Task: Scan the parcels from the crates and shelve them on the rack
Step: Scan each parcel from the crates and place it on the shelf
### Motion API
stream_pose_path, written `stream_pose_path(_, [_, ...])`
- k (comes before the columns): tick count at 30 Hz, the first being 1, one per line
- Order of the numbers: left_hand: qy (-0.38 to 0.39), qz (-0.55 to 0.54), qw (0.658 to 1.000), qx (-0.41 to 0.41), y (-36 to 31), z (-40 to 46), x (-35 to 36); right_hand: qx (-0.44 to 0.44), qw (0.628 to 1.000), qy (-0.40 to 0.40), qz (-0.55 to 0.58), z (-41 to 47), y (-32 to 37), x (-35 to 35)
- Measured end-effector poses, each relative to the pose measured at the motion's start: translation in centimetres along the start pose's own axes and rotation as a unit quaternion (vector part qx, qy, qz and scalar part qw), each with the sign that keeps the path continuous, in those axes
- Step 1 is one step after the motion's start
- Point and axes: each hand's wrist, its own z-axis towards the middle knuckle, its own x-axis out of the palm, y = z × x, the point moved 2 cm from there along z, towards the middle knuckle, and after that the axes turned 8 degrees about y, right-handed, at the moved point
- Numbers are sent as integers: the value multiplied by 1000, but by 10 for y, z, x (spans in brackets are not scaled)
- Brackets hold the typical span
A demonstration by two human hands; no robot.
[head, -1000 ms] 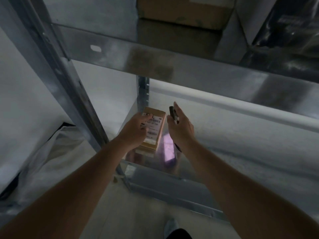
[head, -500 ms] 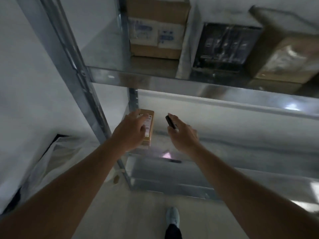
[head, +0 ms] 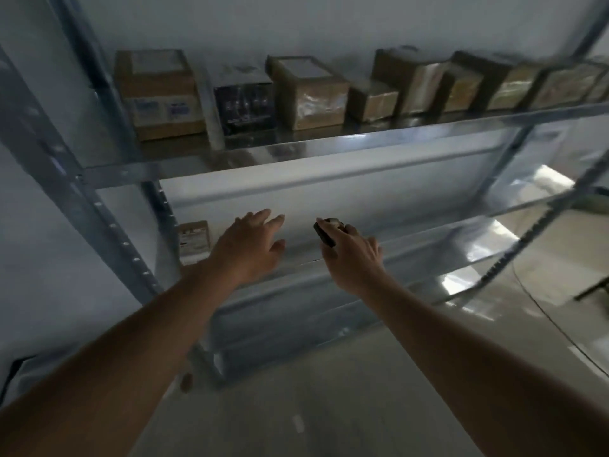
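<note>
Since the earlier frame, the left hand (head: 248,247) is letting go of the small parcel (head: 193,241) and is pulling back toward the middle of the frame, fingers spread and holding nothing. That parcel is now standing at the left end of the lower shelf (head: 428,249), close beside the rack post (head: 158,209), apart from the hand. The right hand (head: 352,258) is gripping a dark scanner (head: 324,235), which is pointing toward the shelf. In the upper part of the frame, other boxes (head: 309,92) are sitting in a row on the upper shelf (head: 329,148). The label seems to be facing outward, though the picture is dim and blurred. To do this step well, the person should check that the parcel is standing firmly before going back for another one.
</note>
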Motion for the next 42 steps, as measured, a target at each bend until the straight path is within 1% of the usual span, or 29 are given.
stream_pose_path(7, [-14, 24, 996, 90, -147, 23, -2, 53, 995, -81, -1, -71, -108, -82])
stream_pose_path(10, [-14, 28, 991, 127, -225, 38, 4, 79, 991, -105, 4, -101, -170, -117])
stream_pose_path(14, [-11, 30, 984, 174, -341, 52, 13, 135, 981, -136, -1, -144, -258, -167])
stream_pose_path(17, [-18, 27, 977, 210, -424, 59, 18, 168, 971, -172, -2, -180, -321, -206])
stream_pose_path(21, [-21, 25, 966, 256, -530, 71, 26, 209, 958, -197, -8, -228, -400, -256])
stream_pose_path(26, [-20, 23, 943, 332, -654, 98, 42, 252, 940, -230, -22, -273, -491, -307])
stream_pose_path(33, [-6, 30, 906, 422, -814, 172, 76, 336, 898, -283, -22, -294, -622, -366])
stream_pose_path(37, [0, 20, 884, 467, -908, 233, 96, 380, 879, -287, -20, -289, -706, -404])
stream_pose_path(42, [24, 8, 855, 518, -1020, 311, 115, 438, 853, -282, -22, -276, -805, -455])
